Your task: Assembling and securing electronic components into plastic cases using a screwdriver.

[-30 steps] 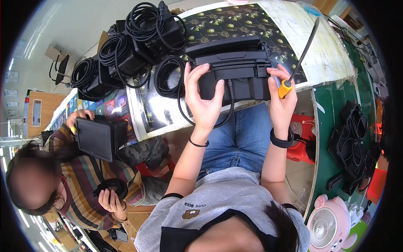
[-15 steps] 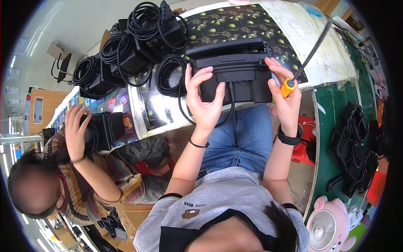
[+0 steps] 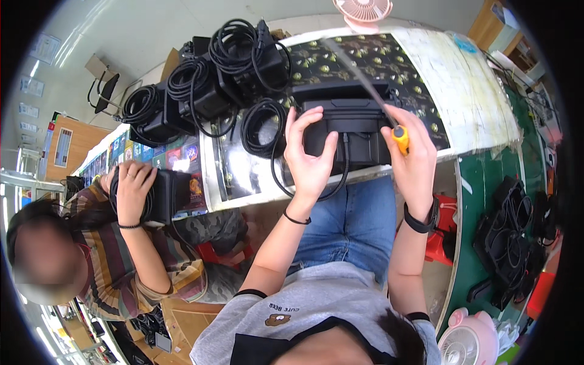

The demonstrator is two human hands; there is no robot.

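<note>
A black boxy case (image 3: 316, 141) with a ribbed upper part and a raised flap lies near the table's front edge. My left hand (image 3: 309, 155) grips its left side, thumb on the near face and fingers over the top. From the near face a black corrugated cable (image 3: 346, 159) loops left to a coil (image 3: 263, 128). In my right hand (image 3: 415, 159), beside the case's right end, is a yellow-handled tool (image 3: 401, 141). A long, blurred grey shaft or cord, I cannot tell which, runs from it up and left across the case. The tool's lower end is hidden.
Several black cases with coiled cables (image 3: 234, 58) stand at the far left. On the left, a co-worker's hand (image 3: 135, 188) rests on another black case (image 3: 167, 196). More black parts (image 3: 505, 234) lie on a green surface at right. Pink fans (image 3: 364, 11) stand beyond the table and lower right.
The tool's grey shaft or cord has swung from pointing far right to pointing far left. My right hand has turned slightly. The co-worker's hand has come down on its case. My view has shifted.
</note>
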